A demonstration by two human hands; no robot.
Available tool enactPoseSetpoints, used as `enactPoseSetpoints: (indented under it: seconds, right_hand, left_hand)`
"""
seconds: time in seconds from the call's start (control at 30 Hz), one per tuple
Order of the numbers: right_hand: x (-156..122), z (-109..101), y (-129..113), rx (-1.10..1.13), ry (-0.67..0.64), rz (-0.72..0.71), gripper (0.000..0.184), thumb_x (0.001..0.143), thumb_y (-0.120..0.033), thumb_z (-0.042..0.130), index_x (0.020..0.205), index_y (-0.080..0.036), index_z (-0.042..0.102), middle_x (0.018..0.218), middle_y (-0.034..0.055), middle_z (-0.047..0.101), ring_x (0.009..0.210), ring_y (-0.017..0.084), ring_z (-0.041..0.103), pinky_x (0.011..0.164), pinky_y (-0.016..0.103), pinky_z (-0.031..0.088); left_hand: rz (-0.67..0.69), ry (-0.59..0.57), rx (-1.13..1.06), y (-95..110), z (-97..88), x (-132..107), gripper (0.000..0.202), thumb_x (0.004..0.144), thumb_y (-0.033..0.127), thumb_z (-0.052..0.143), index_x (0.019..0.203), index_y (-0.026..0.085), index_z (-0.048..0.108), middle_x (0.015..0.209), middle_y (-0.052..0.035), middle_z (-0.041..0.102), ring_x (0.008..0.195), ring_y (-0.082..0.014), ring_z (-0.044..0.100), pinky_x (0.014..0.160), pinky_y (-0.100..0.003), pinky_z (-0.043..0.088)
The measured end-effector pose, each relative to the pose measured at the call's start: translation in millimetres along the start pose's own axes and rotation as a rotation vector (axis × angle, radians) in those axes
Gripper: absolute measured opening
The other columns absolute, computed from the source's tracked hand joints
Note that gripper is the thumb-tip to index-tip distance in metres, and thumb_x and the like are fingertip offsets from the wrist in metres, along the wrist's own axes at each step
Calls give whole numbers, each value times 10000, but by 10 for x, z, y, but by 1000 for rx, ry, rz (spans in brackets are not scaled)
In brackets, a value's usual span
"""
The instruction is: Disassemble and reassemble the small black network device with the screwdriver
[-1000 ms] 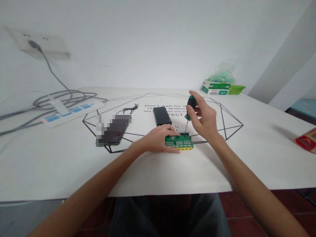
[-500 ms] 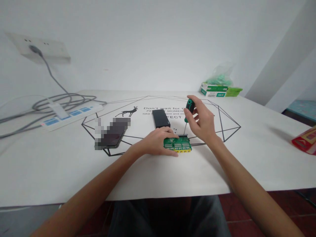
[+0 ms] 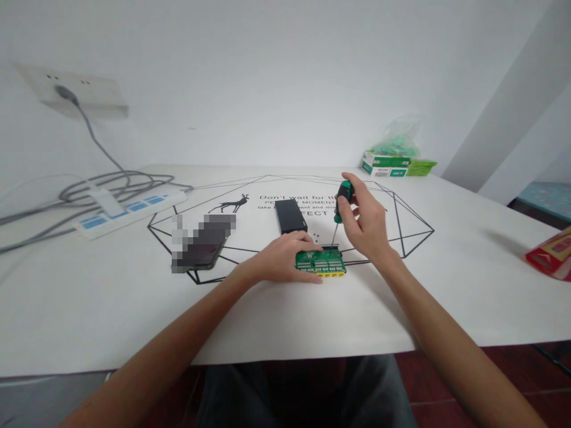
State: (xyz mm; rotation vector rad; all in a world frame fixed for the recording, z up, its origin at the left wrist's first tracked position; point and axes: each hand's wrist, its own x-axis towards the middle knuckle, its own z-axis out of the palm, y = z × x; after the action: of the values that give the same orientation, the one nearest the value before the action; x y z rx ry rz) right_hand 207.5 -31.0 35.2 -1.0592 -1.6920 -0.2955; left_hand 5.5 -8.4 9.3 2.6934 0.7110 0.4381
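A small green circuit board (image 3: 325, 261) with yellow connectors along its near edge lies flat on the white table (image 3: 134, 297). My left hand (image 3: 284, 257) grips its left side, thumb and fingers pinching the board against the table. My right hand (image 3: 366, 224) is closed around a green-handled screwdriver (image 3: 342, 200), held nearly upright. The screwdriver's tip rests at the far edge of the board.
A black rectangular case (image 3: 290, 215) lies just behind the board. A dark phone (image 3: 200, 249) lies to the left. A power strip (image 3: 129, 209) with grey cables sits far left, green boxes (image 3: 392, 164) at the back right, a red packet (image 3: 553, 254) at the right edge.
The view has shifted slightly. My right hand has lowered a little with the screwdriver, and its fingers have turned on the handle. My left hand stays on the board.
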Motion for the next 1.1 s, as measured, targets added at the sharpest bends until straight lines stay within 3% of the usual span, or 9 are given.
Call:
enactPoseSetpoints:
  seconds: [0.13, 0.3, 0.43, 0.53, 0.6, 0.77, 0.9, 1.1]
  right_hand:
    - [3, 0, -6, -37, 28, 12, 370, 941, -329, 487, 1278, -192, 555, 964, 82, 647, 688, 154, 587, 556, 287, 504]
    - [3, 8, 6, -5, 3, -11, 393, 968, -283, 403, 1340, -201, 502, 995, 87, 641, 788, 175, 603, 605, 295, 521]
    - [4, 7, 10, -39, 55, 2, 373, 923, -359, 520, 1264, -209, 550, 1004, 83, 648, 712, 166, 579, 581, 303, 519]
    - [3, 1, 10, 3, 3, 3, 384, 953, -332, 437, 1312, -215, 509, 1062, 97, 648, 801, 185, 613, 600, 306, 529]
    - [3, -1, 13, 28, -20, 3, 404, 962, -300, 395, 1350, -218, 474, 1044, 92, 660, 793, 180, 623, 606, 301, 534]
    - [13, -7, 14, -5, 31, -7, 357, 922, -354, 509, 1250, -216, 548, 1010, 74, 680, 698, 151, 606, 554, 268, 524]
    - [17, -15, 6, 44, -26, 25, 381, 960, -318, 424, 1316, -207, 505, 970, 72, 685, 672, 140, 616, 542, 257, 525]
    - [30, -27, 3, -27, 47, 16, 328, 912, -389, 541, 1193, -228, 592, 887, 50, 671, 657, 146, 592, 533, 266, 513]
  left_hand:
    - [0, 8, -11, 8, -3, 1, 622, 727, 569, 737, 1206, 181, 661, 1180, -119, 601, 1085, -281, 572, 960, -413, 460]
    - [2, 10, -12, 3, 1, 4, 614, 726, 569, 735, 1204, 190, 662, 1190, -118, 605, 1094, -282, 572, 962, -411, 459]
    - [-2, 4, -10, 6, -4, 2, 621, 726, 572, 735, 1208, 189, 659, 1194, -118, 601, 1098, -281, 568, 960, -406, 457]
    - [-15, -3, -6, 16, -11, 2, 609, 728, 574, 733, 1205, 202, 660, 1194, -114, 599, 1096, -282, 566, 959, -405, 455]
    - [-18, -5, -7, 20, -13, 3, 609, 730, 578, 729, 1206, 204, 659, 1197, -114, 599, 1099, -283, 564, 958, -403, 454]
    - [-11, 0, -19, 13, -8, 4, 608, 722, 572, 736, 1201, 206, 661, 1195, -112, 601, 1097, -282, 566, 957, -403, 454]
    - [-15, -4, -10, 10, -7, 4, 619, 723, 576, 732, 1205, 195, 661, 1200, -119, 599, 1094, -287, 568, 960, -416, 454]
    - [-12, -4, -10, 21, -13, 2, 596, 732, 566, 732, 1202, 207, 658, 1201, -110, 598, 1110, -279, 561, 964, -400, 452]
